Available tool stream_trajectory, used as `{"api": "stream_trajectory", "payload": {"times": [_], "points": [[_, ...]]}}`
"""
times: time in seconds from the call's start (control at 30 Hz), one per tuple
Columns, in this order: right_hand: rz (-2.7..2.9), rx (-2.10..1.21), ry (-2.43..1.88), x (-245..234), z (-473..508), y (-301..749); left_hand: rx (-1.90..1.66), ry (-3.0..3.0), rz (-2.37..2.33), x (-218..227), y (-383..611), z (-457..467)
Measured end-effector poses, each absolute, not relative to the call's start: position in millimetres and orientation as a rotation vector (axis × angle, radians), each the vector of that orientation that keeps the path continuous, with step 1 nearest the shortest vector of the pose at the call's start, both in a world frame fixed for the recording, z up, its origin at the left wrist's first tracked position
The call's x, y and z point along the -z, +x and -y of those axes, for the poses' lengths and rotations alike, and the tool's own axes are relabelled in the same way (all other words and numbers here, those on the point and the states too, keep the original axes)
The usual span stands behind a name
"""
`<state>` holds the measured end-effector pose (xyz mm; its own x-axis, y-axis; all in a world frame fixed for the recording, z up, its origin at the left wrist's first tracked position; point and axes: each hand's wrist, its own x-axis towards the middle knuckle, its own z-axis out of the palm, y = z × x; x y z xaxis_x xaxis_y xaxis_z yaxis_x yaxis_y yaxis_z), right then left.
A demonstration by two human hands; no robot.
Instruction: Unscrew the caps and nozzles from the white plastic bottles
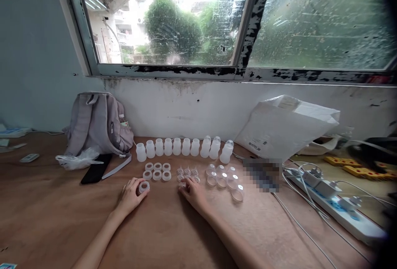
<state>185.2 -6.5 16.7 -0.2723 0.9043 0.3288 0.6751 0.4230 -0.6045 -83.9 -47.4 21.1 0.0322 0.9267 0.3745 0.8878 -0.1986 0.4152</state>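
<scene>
My left hand [132, 192] is closed around a translucent screw ring [144, 186], holding it by its edge at the table surface. Beyond it, several more screw rings [157, 175] lie in two short rows. My right hand [192, 193] reaches to the clear bottle nipples [187, 171], its fingertips pinched on the nearest one, which they mostly cover. Right of that hand lie several clear dome caps [222, 181]. Along the back stands a curved row of small frosted baby bottles [177, 146]; the three at the right end wear clear caps [216, 147], while the others have open tops.
A grey backpack [93, 124], a crumpled plastic bag [77, 159] and a black phone [96, 169] sit at the left. On the right are a white plastic bag [279, 130], a power strip [338, 207] with plugs and loose cables, and a blurred-out patch [263, 174]. A wall and window stand behind.
</scene>
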Motion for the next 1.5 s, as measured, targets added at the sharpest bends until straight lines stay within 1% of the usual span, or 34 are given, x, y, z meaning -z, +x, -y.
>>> {"api": "stream_trajectory", "payload": {"times": [0.17, 0.47, 0.83, 1.17, 1.5], "points": [[2.048, -0.389, -1.371, -13.0, 5.5, 181.0, -0.929, 2.171, -2.007, -17.1, -85.6, 44.5], [2.069, -0.409, -1.290, -13.1, 8.4, 185.1, -0.904, 2.213, -2.057, -19.3, -82.5, 48.4], [2.030, -0.428, -1.271, -11.9, 6.7, 185.9, -1.181, 2.251, -2.006, -17.6, -82.3, 51.2], [1.907, -0.462, -1.196, -19.5, 7.8, 185.7, -1.054, 2.381, -1.938, -23.1, -81.0, 55.5], [1.774, -0.508, -1.194, -23.1, 9.1, 185.7, -1.070, 2.413, -1.924, -23.0, -80.5, 58.0]]}}
